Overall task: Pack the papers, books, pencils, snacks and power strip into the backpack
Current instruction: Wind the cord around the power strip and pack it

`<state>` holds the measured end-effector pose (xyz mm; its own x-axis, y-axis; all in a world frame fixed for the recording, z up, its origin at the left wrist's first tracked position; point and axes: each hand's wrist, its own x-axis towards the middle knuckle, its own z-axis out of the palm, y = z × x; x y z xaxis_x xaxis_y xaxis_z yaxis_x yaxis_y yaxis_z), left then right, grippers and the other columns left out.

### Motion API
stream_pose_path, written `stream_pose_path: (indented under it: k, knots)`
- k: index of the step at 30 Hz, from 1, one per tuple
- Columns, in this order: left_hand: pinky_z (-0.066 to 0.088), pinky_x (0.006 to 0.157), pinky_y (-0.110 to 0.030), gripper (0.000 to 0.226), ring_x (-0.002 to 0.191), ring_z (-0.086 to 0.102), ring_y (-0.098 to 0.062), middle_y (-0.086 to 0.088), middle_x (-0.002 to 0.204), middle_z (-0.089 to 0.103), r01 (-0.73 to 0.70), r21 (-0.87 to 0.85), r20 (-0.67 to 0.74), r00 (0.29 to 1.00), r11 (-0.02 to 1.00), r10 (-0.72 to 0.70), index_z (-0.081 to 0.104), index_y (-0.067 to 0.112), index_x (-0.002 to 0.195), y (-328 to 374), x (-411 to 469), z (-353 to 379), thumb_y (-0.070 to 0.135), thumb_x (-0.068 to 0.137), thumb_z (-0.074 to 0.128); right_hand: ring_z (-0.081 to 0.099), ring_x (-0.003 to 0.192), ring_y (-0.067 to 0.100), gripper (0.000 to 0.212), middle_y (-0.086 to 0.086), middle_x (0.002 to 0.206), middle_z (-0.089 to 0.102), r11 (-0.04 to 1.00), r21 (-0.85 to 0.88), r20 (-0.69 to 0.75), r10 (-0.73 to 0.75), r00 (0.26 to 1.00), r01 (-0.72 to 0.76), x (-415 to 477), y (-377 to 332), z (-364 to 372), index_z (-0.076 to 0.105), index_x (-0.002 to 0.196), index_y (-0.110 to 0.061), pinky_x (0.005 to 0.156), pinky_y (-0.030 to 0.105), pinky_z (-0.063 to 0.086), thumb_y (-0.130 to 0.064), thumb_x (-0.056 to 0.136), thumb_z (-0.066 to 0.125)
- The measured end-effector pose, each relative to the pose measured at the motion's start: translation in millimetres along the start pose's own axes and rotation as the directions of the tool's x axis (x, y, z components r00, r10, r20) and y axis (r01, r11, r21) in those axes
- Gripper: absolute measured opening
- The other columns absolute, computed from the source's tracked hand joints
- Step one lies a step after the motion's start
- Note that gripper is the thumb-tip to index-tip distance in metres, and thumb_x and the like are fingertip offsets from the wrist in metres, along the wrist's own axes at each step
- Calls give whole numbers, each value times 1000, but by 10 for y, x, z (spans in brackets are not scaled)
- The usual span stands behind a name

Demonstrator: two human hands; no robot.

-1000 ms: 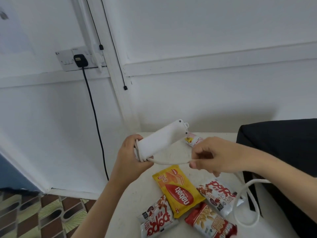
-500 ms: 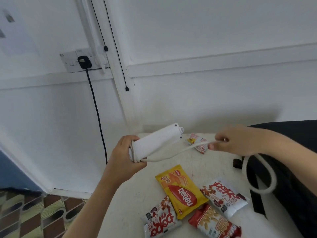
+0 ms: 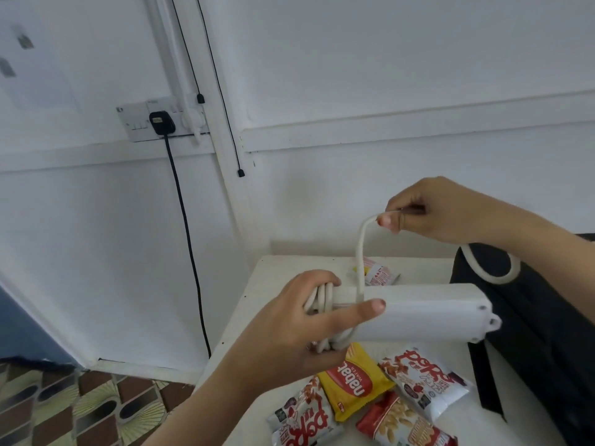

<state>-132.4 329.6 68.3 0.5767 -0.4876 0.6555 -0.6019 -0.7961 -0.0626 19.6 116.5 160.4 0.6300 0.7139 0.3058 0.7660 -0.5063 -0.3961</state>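
My left hand grips one end of the white power strip, which lies level above the table, with several turns of its white cord wound under my fingers. Above and behind the strip, my right hand pinches the cord, lifting a loop that rises from the strip. More cord curves down past my right wrist over the black backpack at the right. Several snack packets lie on the table below: a yellow wafer pack, red-and-white packs and a red pack.
The white table stands against a white wall corner. One small snack packet lies near the table's far edge. On the left wall is a socket with a black plug and cable hanging down. Patterned floor tiles show at the lower left.
The power strip has swung from tilted to level and sits closer to me. My right hand has risen with the cord, carrying another turn over the strip.
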Motion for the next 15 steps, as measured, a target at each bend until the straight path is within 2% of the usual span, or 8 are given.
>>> stream_pose_path:
  k: [3,5,7,9,10,12,13,15]
  knots:
    - [55,65,-26,64,98,47,-13,-3,119,40,16,-27,-55,998,999,-18,33,36,132,51,62,-25,35,77,66,32,44,6,36,1,48,39,995,100,38,19,999,-22,19,31,159,65,62,-22,48,16,28,-45,87,55]
    - [53,72,-23,63,104,47,-11,0,120,40,102,-119,-111,987,988,-115,37,27,126,35,100,-49,35,72,68,37,48,6,37,-3,51,41,992,91,113,74,991,-85,-46,140,277,65,68,-14,50,15,30,-42,90,54]
    - [48,79,-15,61,108,46,-1,7,120,40,217,-203,-144,958,955,-248,39,23,119,-15,125,-90,38,68,70,52,61,9,32,-7,59,45,975,34,245,203,948,-218,-147,284,434,66,84,-10,57,18,38,-40,90,56]
    - [42,81,-5,61,111,42,10,16,116,41,317,-254,-165,917,914,-364,39,27,116,-95,130,-133,39,65,70,56,64,6,17,-11,64,50,959,30,331,257,908,-282,-262,261,562,61,86,-24,56,16,43,-39,91,55]
    - [39,82,-3,61,112,42,12,19,115,42,358,-282,-178,892,890,-415,39,30,116,-140,128,-150,40,64,71,54,58,3,22,-9,65,55,970,50,340,207,917,-238,-287,228,619,57,82,-28,53,13,42,-47,90,51]
    - [39,82,-3,63,113,44,11,21,121,44,412,-324,-220,843,851,-492,37,38,115,-230,119,-175,39,63,72,53,50,3,54,-3,67,61,980,77,340,145,929,-182,-313,178,713,60,79,-20,53,14,42,-69,79,37]
    - [39,83,-4,65,116,44,10,20,126,44,428,-340,-240,821,837,-518,36,39,114,-273,111,-178,36,63,75,52,48,2,66,0,66,61,979,83,329,148,933,-185,-329,140,725,64,79,-18,54,14,42,-74,74,29]
    - [41,85,-6,66,121,42,7,19,136,40,458,-375,-254,785,806,-565,37,38,110,-339,95,-165,28,62,80,44,43,2,74,1,56,51,975,99,277,166,947,-199,-381,187,734,66,70,-16,55,13,36,-74,74,20]
